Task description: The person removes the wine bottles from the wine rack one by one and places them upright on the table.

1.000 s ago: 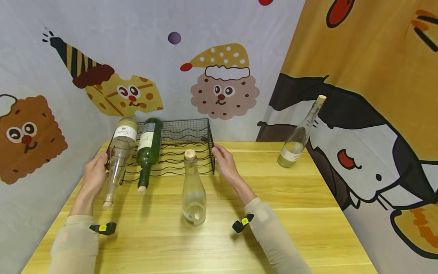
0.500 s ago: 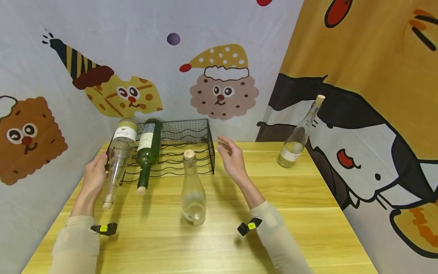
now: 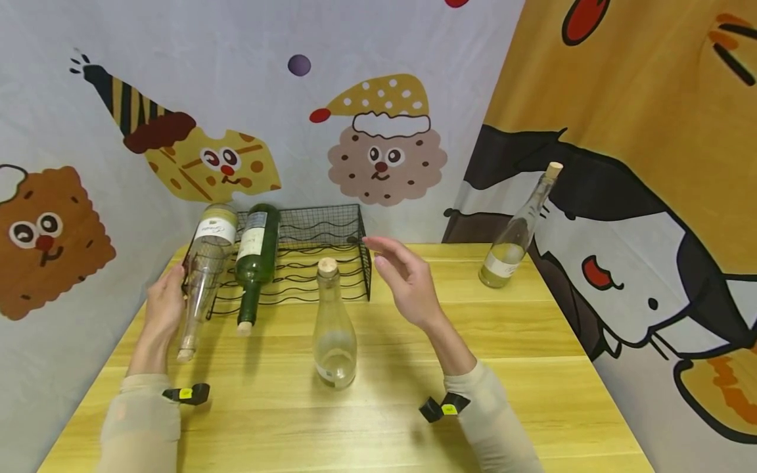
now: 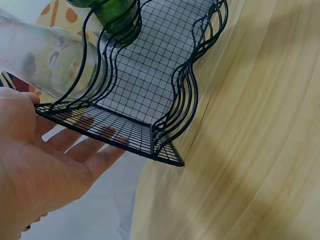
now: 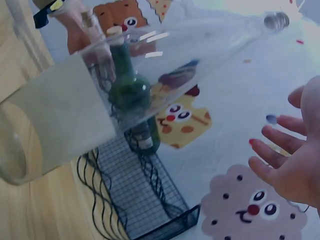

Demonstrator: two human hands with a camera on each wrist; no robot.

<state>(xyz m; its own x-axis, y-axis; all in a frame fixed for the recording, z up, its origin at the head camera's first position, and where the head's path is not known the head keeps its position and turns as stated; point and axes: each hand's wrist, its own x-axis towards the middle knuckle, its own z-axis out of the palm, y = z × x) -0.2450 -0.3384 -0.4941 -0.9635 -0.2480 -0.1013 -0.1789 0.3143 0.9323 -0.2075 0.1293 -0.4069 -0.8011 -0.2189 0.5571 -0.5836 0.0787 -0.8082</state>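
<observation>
Wire rack held at its left end, right hand unladen

The rack's left side panel is gripped by the left hand: in the left wrist view, the thumb is set at the panel's upper edge and the fingers are spread behind the mesh. Nothing is held by the right hand; its fingers are loosely bent, and in the right wrist view it is seen apart from the rack.

For the rack to be steadied well, the panel is best held firmly but not tugged, as the clear bottle and the green bottle could be rolled by a jolt. The tall standing bottle should be given room by the right forearm, since it looks easily tipped.

Relative to the left grip, the rack is extended to the right across the table. The clear bottle is laid just beside that hand, cork foremost, with the green bottle next to it. The standing bottle is placed in front of the rack, between the forearms; a far bottle is stood well beyond the right hand.
</observation>
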